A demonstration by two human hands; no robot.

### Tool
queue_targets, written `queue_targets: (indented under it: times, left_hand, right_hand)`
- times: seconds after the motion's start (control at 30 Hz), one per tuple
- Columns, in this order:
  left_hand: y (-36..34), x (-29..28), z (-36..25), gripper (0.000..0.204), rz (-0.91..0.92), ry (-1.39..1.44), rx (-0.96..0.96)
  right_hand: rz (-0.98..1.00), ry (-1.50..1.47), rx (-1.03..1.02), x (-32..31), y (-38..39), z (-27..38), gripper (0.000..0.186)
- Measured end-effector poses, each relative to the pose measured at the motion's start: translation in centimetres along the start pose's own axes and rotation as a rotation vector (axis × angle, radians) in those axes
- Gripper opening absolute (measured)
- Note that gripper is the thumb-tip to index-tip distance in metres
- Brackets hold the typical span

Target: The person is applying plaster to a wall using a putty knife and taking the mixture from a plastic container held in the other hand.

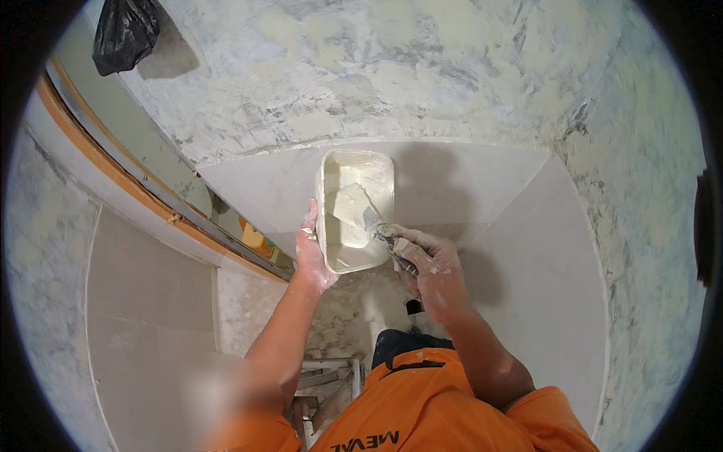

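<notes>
Well to the left of the left fingers, a smooth greyish panel (151,324) is edged by a pale seam; beyond the same fingertips, up and to the left, an orange-brown frame strip (90,145) and a wrinkled black plastic bag (126,34) are seen. By the left hand (312,260), its fingers smeared with pale residue, the left side of a tub (384,177) is gripped; whether those under it are spread cannot be told. The tub, oblong with rounded corners and a thin, crusted rim, is held between the two hands, its inside coated with creamy paste (350,203). Just right of it, the dark handle of a putty knife (382,230) is pinched by the curled fingers of the right hand (433,267), the blade being reached over the opening. Right of these fingers, open room is left before a smooth grey panel (542,271), bordered by a rough, blotchy plastered wall (648,226).
</notes>
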State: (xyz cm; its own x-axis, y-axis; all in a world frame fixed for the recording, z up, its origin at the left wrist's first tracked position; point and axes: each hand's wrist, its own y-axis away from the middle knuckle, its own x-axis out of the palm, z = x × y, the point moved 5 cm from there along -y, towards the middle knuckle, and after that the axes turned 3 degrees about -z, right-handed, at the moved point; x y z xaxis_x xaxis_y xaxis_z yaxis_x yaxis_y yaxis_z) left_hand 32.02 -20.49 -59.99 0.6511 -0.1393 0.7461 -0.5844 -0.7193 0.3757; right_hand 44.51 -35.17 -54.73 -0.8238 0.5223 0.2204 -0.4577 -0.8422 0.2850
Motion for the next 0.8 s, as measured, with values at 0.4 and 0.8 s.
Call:
queue_targets:
  times: [0.4,0.8]
  left_hand:
    - [-0.7,-7.9,-7.2,0.056,0.118,0.012,-0.088]
    - [2.6,-9.6,-9.5,0.063,0.163,0.05,-0.094]
  right_hand:
    - [-0.068,0.676,-0.599,7.9,2.2,1.5,0.036]
    - [-0.15,1.048,-0.876,13.6,5.2,4.6,0.036]
